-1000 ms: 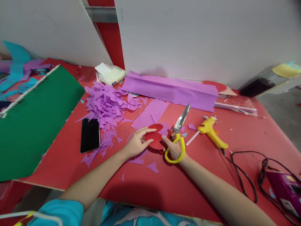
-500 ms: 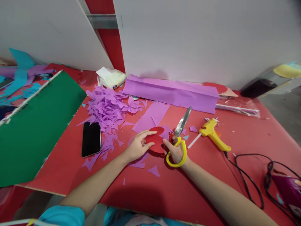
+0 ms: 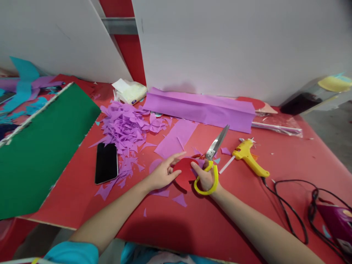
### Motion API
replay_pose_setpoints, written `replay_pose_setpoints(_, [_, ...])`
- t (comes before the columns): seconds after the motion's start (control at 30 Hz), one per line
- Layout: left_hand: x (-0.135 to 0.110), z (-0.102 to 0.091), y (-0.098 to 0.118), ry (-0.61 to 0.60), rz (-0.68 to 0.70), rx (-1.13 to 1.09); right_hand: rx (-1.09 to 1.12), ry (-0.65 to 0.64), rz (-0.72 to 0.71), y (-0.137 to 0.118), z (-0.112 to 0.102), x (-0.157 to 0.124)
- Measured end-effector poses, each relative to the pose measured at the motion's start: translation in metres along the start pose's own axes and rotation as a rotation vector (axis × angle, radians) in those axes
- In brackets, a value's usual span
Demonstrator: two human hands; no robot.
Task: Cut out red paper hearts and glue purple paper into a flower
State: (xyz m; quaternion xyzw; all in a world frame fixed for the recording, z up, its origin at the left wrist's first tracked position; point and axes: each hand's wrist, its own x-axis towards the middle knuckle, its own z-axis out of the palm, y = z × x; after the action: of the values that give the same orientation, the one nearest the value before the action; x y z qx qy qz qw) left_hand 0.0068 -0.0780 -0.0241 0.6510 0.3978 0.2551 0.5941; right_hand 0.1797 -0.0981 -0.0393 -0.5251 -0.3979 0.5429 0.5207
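Observation:
A rounded red paper cutout is held between my two hands, low over the table. My left hand has its thumb over the cutout's left edge, with the index finger stretched away above it and the other fingertips partly hidden. On the right, the thumb of my right hand presses the cutout's upper right edge. That same hand carries a pair of scissors, a yellow handle loop around its back and the blades pointing away to the upper right. Purple paper scraps lie around and beneath my hands.
Left are a purple scrap pile, a phone and a green board. A folded purple sheet lies along the white panel. Right are a yellow glue gun, its black cable and a dark bottle.
The red cutout has turned between my hands, showing a rounder face. My left index finger has lifted off it and stretched out. The scissors have tilted slightly rightward.

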Motion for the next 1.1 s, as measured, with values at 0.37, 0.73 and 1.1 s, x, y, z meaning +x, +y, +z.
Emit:
replay_pose_setpoints(0.37, [0.0061, 0.0025, 0.0016, 0.042, -0.095, -0.125, -0.026, 0.011, -0.037, -0.0047, 0.0036, -0.0017])
replay_pose_setpoints(0.73, [0.0068, 0.0062, -0.0022, 0.147, -0.142, -0.422, -0.065, 0.019, -0.081, -0.0045, 0.0029, -0.001])
replay_pose_setpoints(1.1, [0.0064, 0.0048, -0.003, 0.116, 0.0, -0.271, -0.067, -0.024, -0.068, 0.0034, 0.0005, -0.0003])
